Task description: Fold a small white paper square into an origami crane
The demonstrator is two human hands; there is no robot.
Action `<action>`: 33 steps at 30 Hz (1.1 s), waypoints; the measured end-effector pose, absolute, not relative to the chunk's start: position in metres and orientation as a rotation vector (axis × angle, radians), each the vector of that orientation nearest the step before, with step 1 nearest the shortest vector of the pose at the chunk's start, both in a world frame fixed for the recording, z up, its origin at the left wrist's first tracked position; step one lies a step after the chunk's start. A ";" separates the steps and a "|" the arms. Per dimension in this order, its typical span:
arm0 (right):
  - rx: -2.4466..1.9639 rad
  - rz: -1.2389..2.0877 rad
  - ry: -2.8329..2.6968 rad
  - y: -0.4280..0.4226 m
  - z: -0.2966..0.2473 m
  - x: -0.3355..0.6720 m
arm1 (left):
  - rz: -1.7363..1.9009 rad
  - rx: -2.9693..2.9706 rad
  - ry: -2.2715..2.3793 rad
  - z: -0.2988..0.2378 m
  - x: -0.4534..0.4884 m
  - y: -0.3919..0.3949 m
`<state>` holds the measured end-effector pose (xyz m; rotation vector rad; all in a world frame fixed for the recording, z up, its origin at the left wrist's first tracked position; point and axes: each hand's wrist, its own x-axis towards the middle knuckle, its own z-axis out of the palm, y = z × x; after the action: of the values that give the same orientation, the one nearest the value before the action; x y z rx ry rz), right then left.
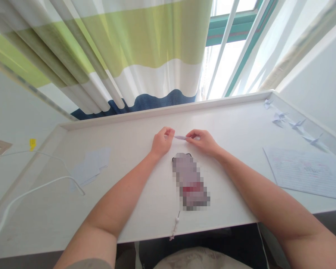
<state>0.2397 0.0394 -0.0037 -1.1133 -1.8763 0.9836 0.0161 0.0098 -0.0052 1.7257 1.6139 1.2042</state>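
Observation:
A narrow strip of folded lavender paper (180,137) lies level between my two hands, above the white desk (134,213). My right hand (202,142) pinches its right end between the fingertips. My left hand (162,142) has curled fingers at its left tip, and I cannot tell whether they grip it. Just below my hands lies a pixelated, blurred flat object (190,181), with a small white cord end (174,226) near the desk's front edge. Neither hand touches that object.
Several pale paper cranes (280,118) stand along the desk's right rim, beside a lined paper sheet (305,173). Pale paper squares (91,166) lie at left, near a white cable (36,190). A striped curtain (100,56) hangs beyond the raised back rim.

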 end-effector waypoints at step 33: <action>-0.929 1.412 -1.559 0.018 0.006 0.222 | 1.241 1.545 1.134 -0.005 0.027 0.004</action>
<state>0.2224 0.0184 0.0059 -0.9288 -1.5587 1.4125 0.0272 0.0040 -0.0045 1.5449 1.1336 1.2414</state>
